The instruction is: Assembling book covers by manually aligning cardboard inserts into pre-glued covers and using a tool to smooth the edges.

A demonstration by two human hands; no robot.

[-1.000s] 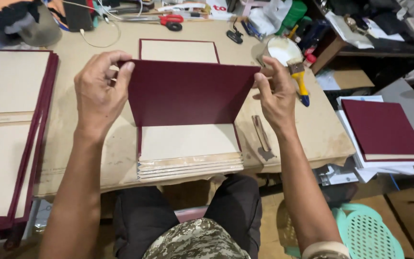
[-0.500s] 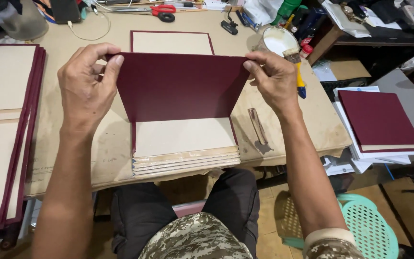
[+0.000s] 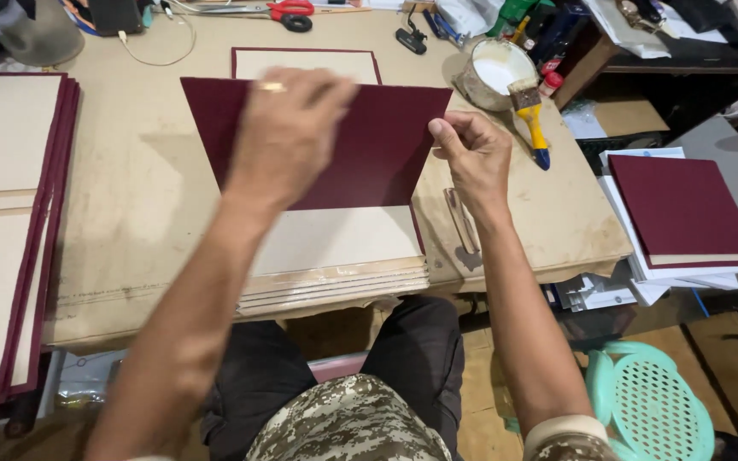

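Note:
A dark red cover sheet (image 3: 369,154) lies folded over the top of a stack of tan boards (image 3: 335,256) on the worktable (image 3: 130,205). My left hand (image 3: 288,137) rests flat on the middle of the red sheet, fingers together, a ring on one finger. My right hand (image 3: 471,154) pinches the sheet's right edge between thumb and fingers. The far end of the top board (image 3: 305,61), edged in dark red, shows beyond the sheet.
A stack of open red-edged covers (image 3: 10,222) lies at the left. A glue pot (image 3: 493,72) and a yellow-handled brush (image 3: 533,119) stand at the right, a metal tool (image 3: 461,222) near my right wrist. Red scissors (image 3: 288,13) lie at the back. Finished red books (image 3: 681,209) and a green stool (image 3: 655,405) sit to the right.
My left hand has left the sheet's left edge and moved to the middle, pressing on top. My right hand keeps its hold on the right edge. The camera moved closer.

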